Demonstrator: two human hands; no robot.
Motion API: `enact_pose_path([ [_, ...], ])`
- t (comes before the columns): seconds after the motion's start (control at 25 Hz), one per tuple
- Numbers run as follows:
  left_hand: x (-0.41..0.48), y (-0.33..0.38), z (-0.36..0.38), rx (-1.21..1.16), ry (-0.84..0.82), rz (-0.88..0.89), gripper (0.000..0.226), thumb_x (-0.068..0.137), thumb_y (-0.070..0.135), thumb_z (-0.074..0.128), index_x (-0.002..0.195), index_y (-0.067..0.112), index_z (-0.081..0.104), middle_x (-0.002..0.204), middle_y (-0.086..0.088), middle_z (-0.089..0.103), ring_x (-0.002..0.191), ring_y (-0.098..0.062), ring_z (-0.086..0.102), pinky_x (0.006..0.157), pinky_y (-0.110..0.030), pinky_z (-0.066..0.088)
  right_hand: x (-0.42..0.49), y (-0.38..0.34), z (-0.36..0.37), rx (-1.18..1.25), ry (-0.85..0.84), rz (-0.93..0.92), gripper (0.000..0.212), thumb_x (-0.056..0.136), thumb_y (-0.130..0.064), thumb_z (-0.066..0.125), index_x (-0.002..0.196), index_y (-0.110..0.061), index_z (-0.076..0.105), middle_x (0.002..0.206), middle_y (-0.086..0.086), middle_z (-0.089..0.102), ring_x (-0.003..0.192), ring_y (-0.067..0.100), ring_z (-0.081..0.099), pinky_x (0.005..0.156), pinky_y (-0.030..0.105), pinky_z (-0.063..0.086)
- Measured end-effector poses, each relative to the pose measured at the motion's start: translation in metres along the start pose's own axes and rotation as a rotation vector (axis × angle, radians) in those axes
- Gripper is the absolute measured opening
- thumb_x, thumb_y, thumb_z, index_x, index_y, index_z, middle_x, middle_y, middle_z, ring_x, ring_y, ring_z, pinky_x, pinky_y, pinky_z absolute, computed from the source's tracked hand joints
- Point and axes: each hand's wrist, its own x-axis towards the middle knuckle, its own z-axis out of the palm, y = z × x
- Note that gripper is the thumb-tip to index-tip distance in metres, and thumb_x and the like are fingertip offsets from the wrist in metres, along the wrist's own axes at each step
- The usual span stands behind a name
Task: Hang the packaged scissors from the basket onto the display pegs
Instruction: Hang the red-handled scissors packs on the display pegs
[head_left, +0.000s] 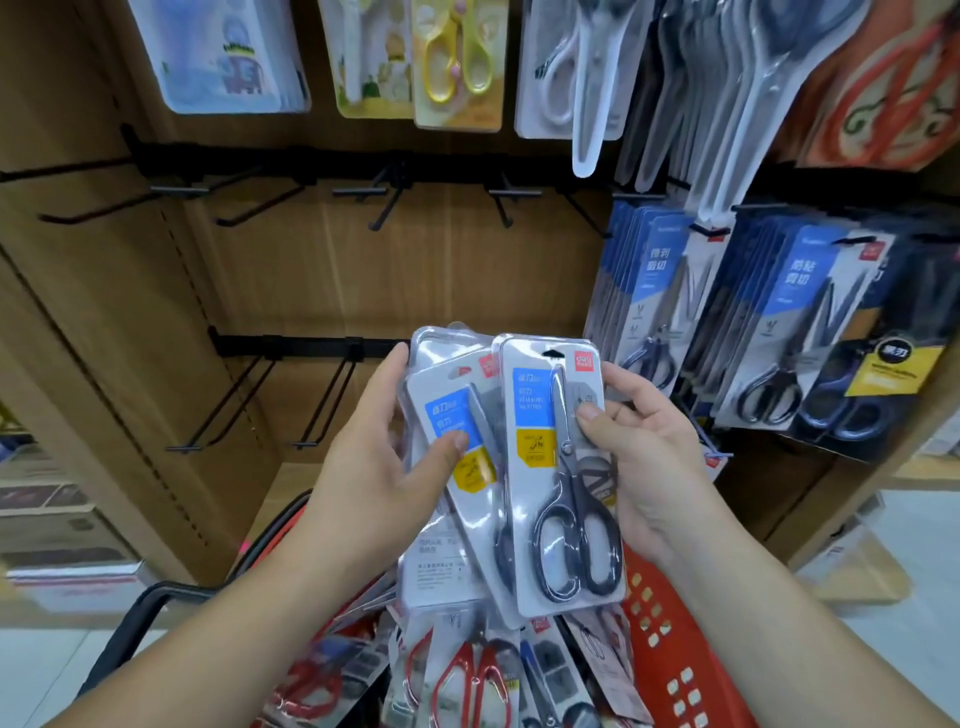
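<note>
1. Mid-frame above the basket (675, 649), spare packs (445, 402) are clasped in the left grip (395, 467), the front pack (561, 467) pinched in the right grip (644, 467).
2. Its hang hole (553, 354) is best squared to an empty peg (332, 397), centre left.

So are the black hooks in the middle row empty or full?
Empty. The middle-row pegs stick out bare, with nothing hanging on them, while pegs at right carry hung scissors packs.
</note>
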Motion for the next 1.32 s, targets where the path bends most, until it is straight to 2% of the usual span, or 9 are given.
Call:
enact_pose_path([
  [0.2, 0.010, -0.004, -0.010, 0.056, 0.035, 0.047, 0.078, 0.099, 0.022, 0.071, 0.158, 0.051, 0.030, 0.141, 0.026, 0.062, 0.132, -0.007, 0.061, 0.113, -0.044, 0.048, 0.005, -0.036, 0.003, -0.076, 0.078, -0.161, 0.046, 0.101, 0.005, 0.060, 0.138, -0.023, 0.058, 0.106, 0.008, 0.080, 0.097, 0.026, 0.079, 0.080, 0.048, 0.065],
  [0.4, 0.011, 0.006, -0.019, 0.097, 0.055, 0.067, 0.089, 0.098, 0.028, 0.071, 0.163, 0.051, 0.016, 0.146, 0.031, 0.056, 0.138, 0.005, 0.051, 0.118, -0.040, 0.045, 0.032, -0.061, 0.007, -0.415, 0.198, -0.457, 0.062, 0.105, -0.007, 0.060, 0.155, -0.039, 0.044, 0.111, 0.022, 0.069, 0.103, 0.037, 0.070, 0.095, 0.048, 0.061],
  [0.48, 0.010, 0.007, -0.020, 0.093, 0.053, 0.072, 0.091, 0.097, 0.029, 0.072, 0.163, 0.053, 0.015, 0.146, 0.032, 0.056, 0.138, 0.008, 0.050, 0.118, -0.038, 0.045, 0.044, -0.060, 0.009, -0.467, 0.188, -0.458, 0.064, 0.106, -0.008, 0.059, 0.158, -0.040, 0.041, 0.112, 0.029, 0.063, 0.095, 0.040, 0.066, 0.085, 0.035, 0.060],
  [0.64, 0.006, 0.012, -0.017, 0.078, 0.036, 0.077, 0.092, 0.095, 0.033, 0.072, 0.159, 0.058, 0.011, 0.147, 0.031, 0.055, 0.137, 0.008, 0.051, 0.116, -0.035, 0.045, 0.062, -0.057, 0.017, -0.513, 0.158, -0.456, 0.064, 0.106, -0.005, 0.057, 0.158, -0.038, 0.039, 0.111, 0.002, 0.070, 0.093, 0.010, 0.063, 0.083, 0.016, 0.056],
  [0.76, 0.005, 0.015, -0.014, 0.038, 0.059, 0.053, 0.090, 0.093, 0.034, 0.073, 0.159, 0.057, 0.017, 0.145, 0.029, 0.059, 0.135, 0.006, 0.054, 0.115, -0.030, 0.047, 0.072, -0.051, 0.023, -0.510, 0.167, -0.491, 0.064, 0.106, -0.005, 0.057, 0.157, -0.040, 0.040, 0.132, 0.002, 0.068, 0.111, 0.012, 0.066, 0.097, 0.018, 0.054],
  [0.96, 0.004, 0.023, -0.012, -0.057, 0.064, 0.006, 0.088, 0.092, 0.028, 0.075, 0.159, 0.056, 0.026, 0.134, 0.029, 0.067, 0.125, 0.005, 0.063, 0.110, -0.027, 0.051, 0.083, -0.031, 0.018, -0.396, 0.245, -0.572, 0.063, 0.103, -0.019, 0.052, 0.144, -0.065, 0.043, 0.155, -0.004, 0.053, 0.145, 0.019, 0.050, 0.116, 0.052, 0.046],
  [1.08, 0.005, 0.022, -0.012, -0.117, 0.071, -0.003, 0.087, 0.085, 0.034, 0.076, 0.153, 0.061, 0.027, 0.138, 0.034, 0.062, 0.130, 0.004, 0.060, 0.113, -0.036, 0.051, 0.090, -0.039, 0.014, -0.490, 0.217, -0.491, 0.060, 0.107, -0.014, 0.053, 0.158, -0.043, 0.038, 0.118, -0.009, 0.064, 0.090, -0.012, 0.065, 0.077, 0.017, 0.056],
  [1.16, 0.005, 0.021, -0.011, -0.134, 0.061, -0.002, 0.091, 0.082, 0.037, 0.074, 0.156, 0.057, 0.026, 0.136, 0.041, 0.059, 0.132, 0.005, 0.058, 0.109, -0.031, 0.053, 0.093, -0.048, 0.015, -0.604, 0.216, -0.408, 0.062, 0.107, -0.011, 0.056, 0.161, -0.034, 0.036, 0.090, -0.010, 0.061, 0.056, -0.009, 0.056, 0.054, 0.009, 0.044],
  [1.32, 0.006, 0.021, -0.010, -0.109, 0.078, -0.028, 0.082, 0.095, 0.016, 0.073, 0.152, 0.057, 0.030, 0.115, 0.051, 0.062, 0.116, 0.015, 0.063, 0.087, -0.007, 0.054, 0.078, -0.057, 0.024, -0.765, 0.284, -0.418, 0.048, 0.105, -0.023, 0.060, 0.151, -0.032, 0.051, 0.112, -0.001, 0.062, 0.071, -0.002, 0.061, 0.073, 0.025, 0.059],
])
